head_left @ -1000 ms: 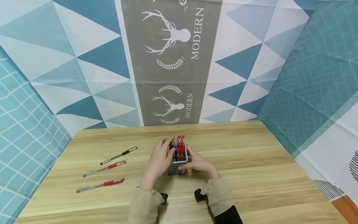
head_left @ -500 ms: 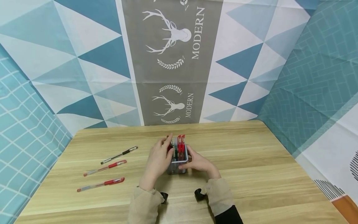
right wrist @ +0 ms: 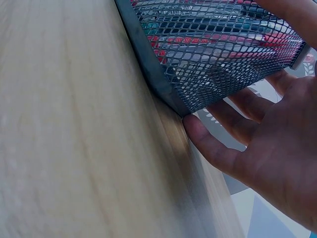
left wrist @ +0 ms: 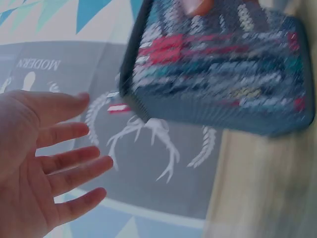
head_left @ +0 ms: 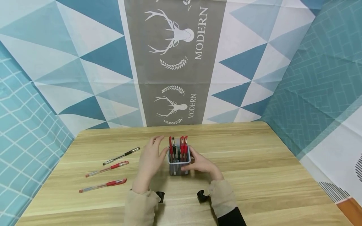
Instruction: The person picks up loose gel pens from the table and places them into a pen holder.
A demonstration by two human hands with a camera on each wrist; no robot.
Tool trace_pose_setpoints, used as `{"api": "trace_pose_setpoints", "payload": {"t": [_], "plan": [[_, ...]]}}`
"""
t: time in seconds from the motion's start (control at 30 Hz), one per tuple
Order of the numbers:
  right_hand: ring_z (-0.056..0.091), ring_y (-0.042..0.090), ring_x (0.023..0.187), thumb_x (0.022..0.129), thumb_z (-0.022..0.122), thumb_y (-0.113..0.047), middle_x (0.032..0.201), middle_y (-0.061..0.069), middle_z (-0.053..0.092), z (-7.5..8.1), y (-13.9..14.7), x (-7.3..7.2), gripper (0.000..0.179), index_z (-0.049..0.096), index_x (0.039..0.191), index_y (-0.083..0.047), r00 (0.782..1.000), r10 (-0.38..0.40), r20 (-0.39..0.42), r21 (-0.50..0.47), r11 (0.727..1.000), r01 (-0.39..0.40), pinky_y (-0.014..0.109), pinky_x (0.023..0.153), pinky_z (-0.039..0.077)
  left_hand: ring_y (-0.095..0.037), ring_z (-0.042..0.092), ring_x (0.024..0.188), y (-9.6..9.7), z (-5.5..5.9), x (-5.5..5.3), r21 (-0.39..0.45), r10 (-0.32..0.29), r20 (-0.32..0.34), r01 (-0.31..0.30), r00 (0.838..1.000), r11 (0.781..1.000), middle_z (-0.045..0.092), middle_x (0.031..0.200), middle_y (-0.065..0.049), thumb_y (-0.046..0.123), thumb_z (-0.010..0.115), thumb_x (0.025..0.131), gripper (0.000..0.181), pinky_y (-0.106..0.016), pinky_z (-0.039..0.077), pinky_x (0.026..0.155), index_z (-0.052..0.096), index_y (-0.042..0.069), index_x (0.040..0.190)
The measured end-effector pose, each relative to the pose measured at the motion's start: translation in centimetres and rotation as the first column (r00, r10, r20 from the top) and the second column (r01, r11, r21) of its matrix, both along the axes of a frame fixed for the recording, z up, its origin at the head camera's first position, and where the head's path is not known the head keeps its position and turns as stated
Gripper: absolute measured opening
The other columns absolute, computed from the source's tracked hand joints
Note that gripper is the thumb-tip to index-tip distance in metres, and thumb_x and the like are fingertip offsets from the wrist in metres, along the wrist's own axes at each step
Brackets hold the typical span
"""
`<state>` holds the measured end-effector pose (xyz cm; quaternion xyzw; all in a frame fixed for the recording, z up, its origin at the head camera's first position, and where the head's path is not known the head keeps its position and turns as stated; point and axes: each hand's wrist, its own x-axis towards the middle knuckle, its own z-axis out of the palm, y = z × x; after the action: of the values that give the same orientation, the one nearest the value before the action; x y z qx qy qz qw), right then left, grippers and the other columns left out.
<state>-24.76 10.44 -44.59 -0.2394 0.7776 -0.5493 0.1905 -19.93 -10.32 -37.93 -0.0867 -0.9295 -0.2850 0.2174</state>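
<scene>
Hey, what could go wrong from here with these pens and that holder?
Two possible risks. The right hand grips one side of the mesh holder while the left hand is open and apart, so an uneven push might tip it. Also, the nearest loose red pen lies close to the left sleeve, which could knock it.

Behind the wooden table, whose pale grain is running from side to side, a patterned cloth is hanging, and it is showing blue and white triangles on both sides of a grey band. On this band, two white deer heads are lying sideways, with leaf sprigs and the word MODERN accompanying them. At the left, a light blue cloth is carrying white crossing lines, while at the right a teal cloth is displaying a brick-like pattern.
</scene>
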Motion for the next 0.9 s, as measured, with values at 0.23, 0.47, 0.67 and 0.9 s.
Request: {"api": "trace_pose_setpoints", "payload": {"t": [0.23,0.47,0.67,0.9], "plan": [[0.035,0.028,0.127,0.072,0.077,-0.020,0.137,0.009,0.040,-0.1,0.1,-0.1,0.097,0.013,0.145,-0.021,1.000,-0.003,0.002,0.014,1.000,0.003,0.049,0.108,0.019,-0.022,0.062,0.075,-1.6,0.9,0.8,-0.083,0.043,-0.147,-0.056,0.988,0.995,0.066,0.090,-0.007,0.009,0.071,0.076,0.019,-0.041,0.046,0.070,0.066,0.008,0.094],[0.032,0.027,0.130,0.072,0.077,-0.020,0.140,0.010,0.037,-0.2,0.1,-0.1,0.099,0.010,0.146,-0.022,1.000,-0.006,0.010,0.007,1.000,0.006,0.049,0.109,0.019,-0.028,0.061,0.075,-4.6,1.5,2.3,-0.157,0.117,0.013,-0.113,0.993,0.981,0.066,0.091,-0.009,0.008,0.071,0.076,0.025,-0.046,0.045,0.071,0.065,0.006,0.100],[0.031,0.027,0.131,0.072,0.077,-0.020,0.142,0.009,0.034,-0.1,0.0,0.0,0.099,0.011,0.146,-0.021,1.000,-0.013,0.007,0.002,1.000,0.013,0.049,0.109,0.018,-0.028,0.058,0.074,-6.9,2.0,3.5,-0.232,0.164,0.253,-0.105,0.953,0.967,0.062,0.101,-0.014,0.002,0.064,0.078,0.027,-0.052,0.043,0.073,0.063,0.005,0.105],[0.032,0.028,0.130,0.073,0.076,-0.020,0.139,0.010,0.037,-0.1,-0.1,0.1,0.097,0.012,0.145,-0.020,1.000,0.001,0.005,0.002,1.000,-0.001,0.049,0.109,0.019,-0.035,0.056,0.085,-9.1,1.3,4.4,-0.257,0.203,0.400,-0.103,0.894,0.961,0.053,0.108,-0.025,-0.013,0.050,0.073,0.036,-0.051,0.046,0.066,0.061,-0.002,0.105]]}}
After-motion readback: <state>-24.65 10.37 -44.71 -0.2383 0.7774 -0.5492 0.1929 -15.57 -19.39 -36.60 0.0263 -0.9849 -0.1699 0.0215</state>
